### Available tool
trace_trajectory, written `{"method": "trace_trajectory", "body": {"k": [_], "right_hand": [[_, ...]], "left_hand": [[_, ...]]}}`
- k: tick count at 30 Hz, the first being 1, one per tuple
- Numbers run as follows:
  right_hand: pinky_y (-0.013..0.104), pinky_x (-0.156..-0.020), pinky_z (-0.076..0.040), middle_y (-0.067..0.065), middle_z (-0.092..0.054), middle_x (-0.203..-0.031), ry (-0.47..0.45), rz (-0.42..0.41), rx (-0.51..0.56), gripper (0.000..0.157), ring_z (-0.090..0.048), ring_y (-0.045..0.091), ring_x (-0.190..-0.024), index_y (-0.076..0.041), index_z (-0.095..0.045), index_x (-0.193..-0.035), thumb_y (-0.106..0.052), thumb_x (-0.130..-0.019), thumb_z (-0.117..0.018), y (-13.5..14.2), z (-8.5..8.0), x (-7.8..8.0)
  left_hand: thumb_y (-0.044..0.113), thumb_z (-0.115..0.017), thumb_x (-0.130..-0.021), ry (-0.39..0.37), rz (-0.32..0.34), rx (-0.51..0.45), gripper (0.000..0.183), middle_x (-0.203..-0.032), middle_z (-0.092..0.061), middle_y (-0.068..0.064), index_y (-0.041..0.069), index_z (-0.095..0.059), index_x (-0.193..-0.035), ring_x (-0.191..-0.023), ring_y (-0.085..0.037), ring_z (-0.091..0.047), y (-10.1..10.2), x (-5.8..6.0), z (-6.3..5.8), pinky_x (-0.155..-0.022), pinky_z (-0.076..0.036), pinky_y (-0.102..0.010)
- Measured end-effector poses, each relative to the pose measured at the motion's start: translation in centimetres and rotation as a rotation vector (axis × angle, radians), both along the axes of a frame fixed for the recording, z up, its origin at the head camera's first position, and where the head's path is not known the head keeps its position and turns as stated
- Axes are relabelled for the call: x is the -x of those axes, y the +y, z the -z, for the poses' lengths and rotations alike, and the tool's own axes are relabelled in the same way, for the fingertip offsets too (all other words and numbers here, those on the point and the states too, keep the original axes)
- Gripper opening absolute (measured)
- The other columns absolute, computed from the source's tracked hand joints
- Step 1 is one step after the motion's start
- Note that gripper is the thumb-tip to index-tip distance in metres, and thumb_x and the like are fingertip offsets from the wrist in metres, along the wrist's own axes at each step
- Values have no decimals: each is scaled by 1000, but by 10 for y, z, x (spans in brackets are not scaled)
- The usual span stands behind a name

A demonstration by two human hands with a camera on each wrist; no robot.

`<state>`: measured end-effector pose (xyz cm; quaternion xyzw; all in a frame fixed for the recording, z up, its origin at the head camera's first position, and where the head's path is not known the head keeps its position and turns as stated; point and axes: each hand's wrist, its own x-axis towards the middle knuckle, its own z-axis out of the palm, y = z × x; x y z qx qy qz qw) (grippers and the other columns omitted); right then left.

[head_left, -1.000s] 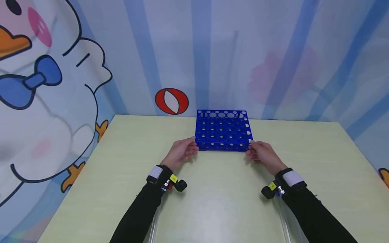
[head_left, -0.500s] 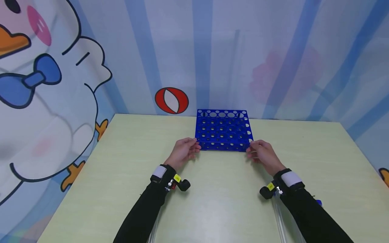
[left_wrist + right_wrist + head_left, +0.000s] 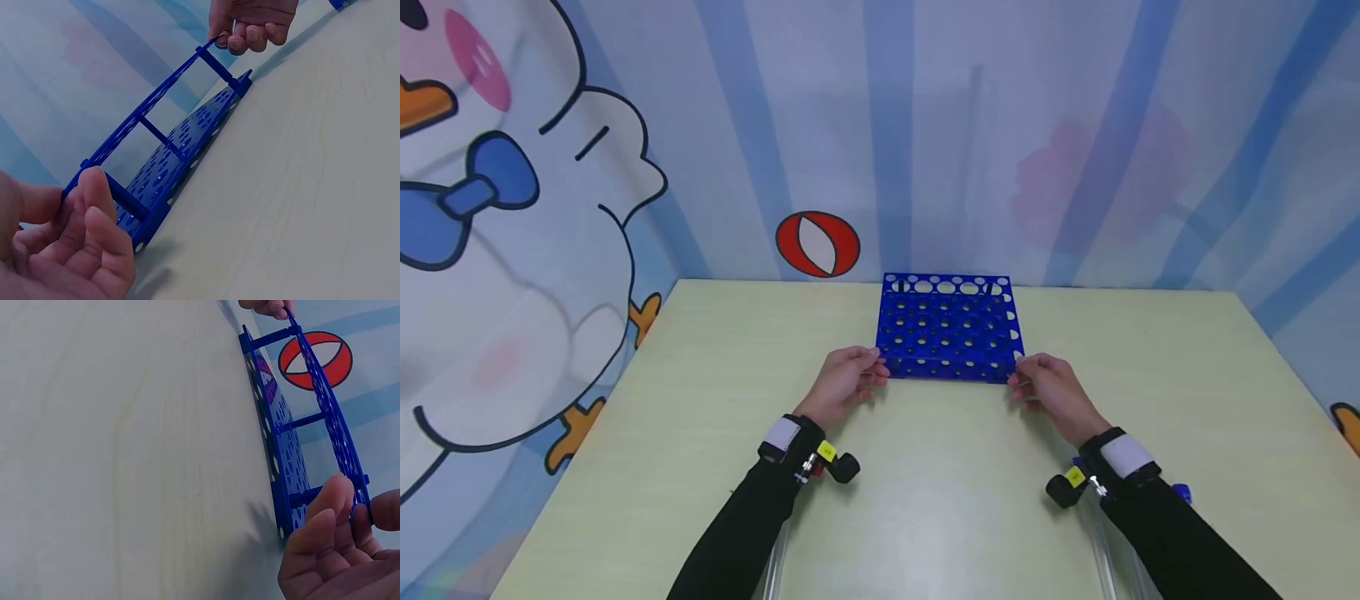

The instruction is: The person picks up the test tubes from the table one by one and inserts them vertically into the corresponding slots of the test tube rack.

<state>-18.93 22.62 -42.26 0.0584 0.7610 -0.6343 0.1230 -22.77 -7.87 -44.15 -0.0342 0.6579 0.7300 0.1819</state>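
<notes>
A blue plastic test tube rack (image 3: 947, 327), its plates full of round holes, stands near the back of the table. My left hand (image 3: 844, 385) pinches the near left corner of its upper plate between thumb and fingers. At the near right corner, my right hand (image 3: 1054, 392) pinches the same plate. Seen from the left wrist, short posts join the upper plate to the lower one (image 3: 187, 134), which lies close over the tabletop. The right wrist view shows the thumb and fingers (image 3: 331, 500) at the plate's edge.
Clear tubes (image 3: 777, 560) lie partly under both forearms on the pale table (image 3: 947, 500). A blue cap (image 3: 1182, 492) shows beside the right sleeve. Behind the table's far edge rises a printed wall (image 3: 955, 150) with cartoon figures.
The rack has come slightly toward me from the back edge, with both hands at its corners. The left hand has shifted a little at its corner. The head view has moved slightly.
</notes>
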Motion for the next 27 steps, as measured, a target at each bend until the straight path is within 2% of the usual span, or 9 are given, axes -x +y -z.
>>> {"method": "trace_trajectory", "body": {"k": [7,12,18,27], "right_hand": [[31,-69,-45,5,-57,-86,3,-21,-26,36,-56,15,-75,5,-44,-110,-30,-99,-38,-3,-2,-18],[31,-68,-45,9,-58,-87,11,-24,-56,39,-56,16,-75,5,-45,-108,-33,-99,-40,-5,-3,-34],[31,-67,-46,10,-57,-88,-7,-24,-67,39,-56,15,-74,5,-45,-109,-32,-98,-41,-6,-2,-47],[31,-67,-46,7,-58,-83,-47,-23,-82,36,-55,16,-72,4,-46,-106,-31,-98,-41,-11,-9,-72]], "left_hand": [[21,-51,-95,-3,23,12,30,-81,-62,-5,-5,-56,-107,-71,-15,-61,-7,-14,-1,-57,-44,-26],[18,-50,-95,-3,30,12,25,-79,-62,-5,-5,-56,-103,-69,-14,-60,-11,-29,-1,-56,-44,-26],[17,-50,-95,22,51,-1,22,-78,-61,-4,-4,-55,-99,-67,-13,-59,-13,-49,-2,-55,-43,-25],[19,-50,-95,52,89,29,29,-79,-60,-6,-9,-53,-101,-69,-16,-57,-24,-84,-5,-57,-43,-24]]}}
